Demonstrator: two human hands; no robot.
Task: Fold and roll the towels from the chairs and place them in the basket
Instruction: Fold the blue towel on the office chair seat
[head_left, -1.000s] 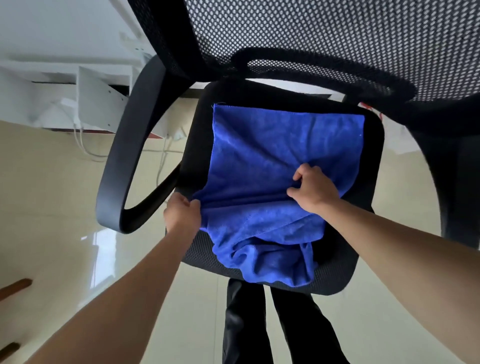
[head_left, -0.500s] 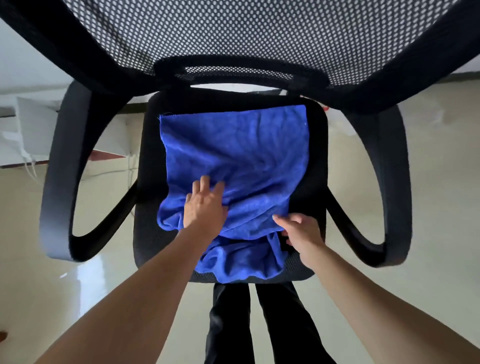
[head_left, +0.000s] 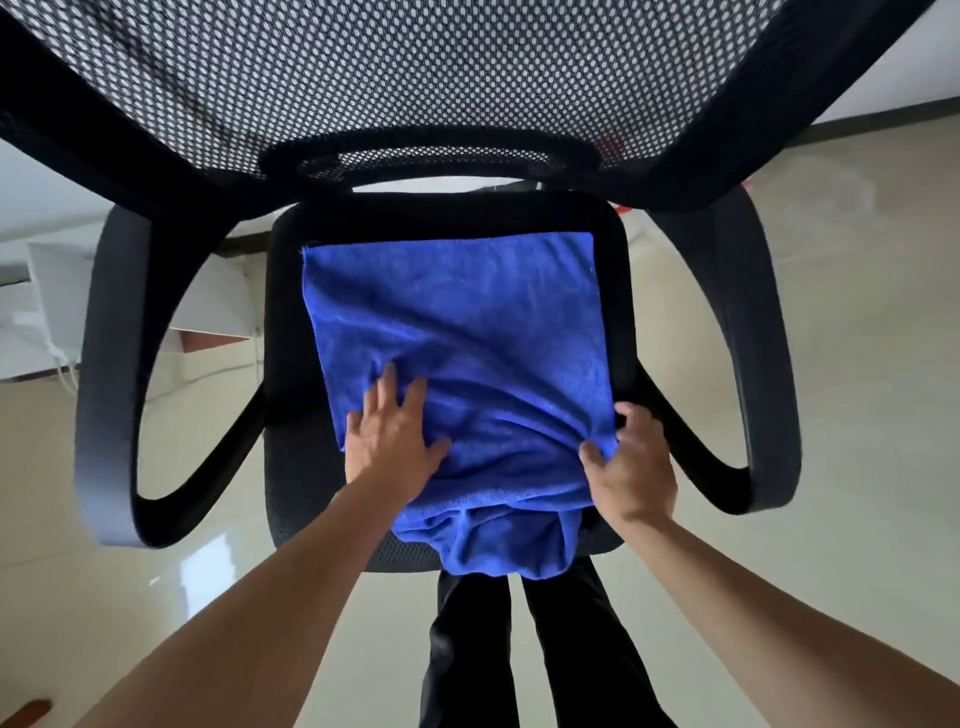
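A blue towel (head_left: 467, 322) lies spread on the black mesh seat (head_left: 613, 291) of an office chair, its near end bunched and hanging over the seat's front edge. My left hand (head_left: 389, 441) presses flat on the towel's near left part, fingers spread. My right hand (head_left: 631, 462) pinches the towel's near right edge, where the cloth gathers into creases. No basket is in view.
The chair's mesh backrest (head_left: 415, 78) fills the top of the view. Black armrests (head_left: 109, 389) (head_left: 763, 364) curve out on both sides. My dark trouser legs (head_left: 519, 649) stand below the seat. White furniture (head_left: 52, 291) stands at left on a glossy beige floor.
The view centred on the chair. My left hand went from gripping the left edge to pressing flat on the towel. My right hand shifted to the near right edge and pinched it.
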